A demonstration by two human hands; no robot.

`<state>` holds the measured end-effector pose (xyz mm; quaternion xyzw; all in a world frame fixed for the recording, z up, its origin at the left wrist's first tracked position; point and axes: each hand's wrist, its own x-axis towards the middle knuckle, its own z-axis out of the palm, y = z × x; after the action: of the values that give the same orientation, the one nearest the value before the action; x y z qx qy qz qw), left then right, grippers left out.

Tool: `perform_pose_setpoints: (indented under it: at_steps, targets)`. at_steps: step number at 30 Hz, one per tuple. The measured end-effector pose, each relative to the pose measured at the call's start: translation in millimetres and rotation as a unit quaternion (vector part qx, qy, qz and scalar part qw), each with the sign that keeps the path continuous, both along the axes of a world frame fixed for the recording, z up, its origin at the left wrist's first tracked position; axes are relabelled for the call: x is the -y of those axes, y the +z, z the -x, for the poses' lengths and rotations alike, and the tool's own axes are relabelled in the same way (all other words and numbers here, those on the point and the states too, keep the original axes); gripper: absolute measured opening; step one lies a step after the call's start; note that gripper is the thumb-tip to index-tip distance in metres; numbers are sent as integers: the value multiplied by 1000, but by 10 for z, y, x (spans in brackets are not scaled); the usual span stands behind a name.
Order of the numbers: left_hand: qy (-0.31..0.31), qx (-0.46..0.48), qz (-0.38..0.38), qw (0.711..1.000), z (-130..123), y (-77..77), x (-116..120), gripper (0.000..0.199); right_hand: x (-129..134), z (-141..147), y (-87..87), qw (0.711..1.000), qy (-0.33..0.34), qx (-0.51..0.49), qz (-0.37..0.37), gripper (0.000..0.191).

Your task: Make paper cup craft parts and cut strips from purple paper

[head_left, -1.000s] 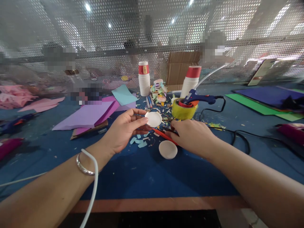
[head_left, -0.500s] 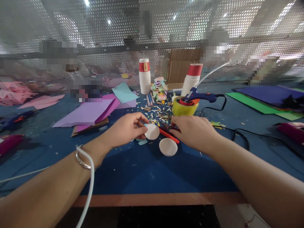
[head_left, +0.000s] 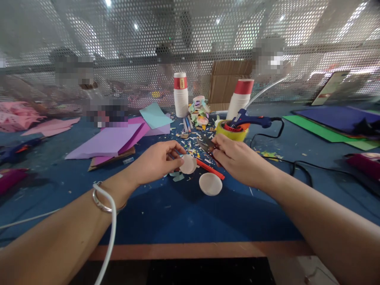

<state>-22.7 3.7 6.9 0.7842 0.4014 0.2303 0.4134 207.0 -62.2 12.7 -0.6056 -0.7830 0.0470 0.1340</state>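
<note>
My left hand [head_left: 166, 160] pinches the edge of a round white paper piece [head_left: 188, 164] over the blue table. Dark scissors [head_left: 205, 145] are in my right hand [head_left: 234, 158], their blades pointing left toward the paper scraps. A red pen-like tool [head_left: 211, 169] lies between the two hands. Just in front of it rests a second round white piece [head_left: 210, 184], touched by neither hand. Light blue scraps [head_left: 177, 176] lie under my left fingers.
A blue glue gun [head_left: 252, 120] rests on a yellow tape roll [head_left: 231, 132], its cable trailing right. Behind stand stacked paper cups [head_left: 181, 101] and a small decorated cup [head_left: 199, 109]. Purple paper [head_left: 103, 140] lies left, green paper [head_left: 314, 128] right.
My right hand has lifted the scissors from beside the red tool, and their blades now show. The white piece in my left hand has tilted and shifted slightly left.
</note>
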Motion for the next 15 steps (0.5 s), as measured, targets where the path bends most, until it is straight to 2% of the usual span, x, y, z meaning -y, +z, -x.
perform_pose_setpoints:
  at_steps: [3, 6, 9, 11, 15]
  targets:
    - [16, 35, 26, 999, -22, 17, 4, 22, -5, 3, 2, 999, 34, 13, -4, 31]
    - [42, 78, 56, 994, -47, 27, -1, 27, 12, 28, 21, 997, 14, -70, 20, 29]
    - [72, 109, 53, 990, -58, 27, -21, 33, 26, 57, 34, 990, -2, -129, 56, 26]
    - [89, 128, 34, 987, -58, 24, -37, 36, 23, 71, 28, 992, 4, -98, 75, 25]
    - [109, 167, 17, 980, -60, 25, -54, 39, 0, 75, -6, 994, 19, -10, 111, 10]
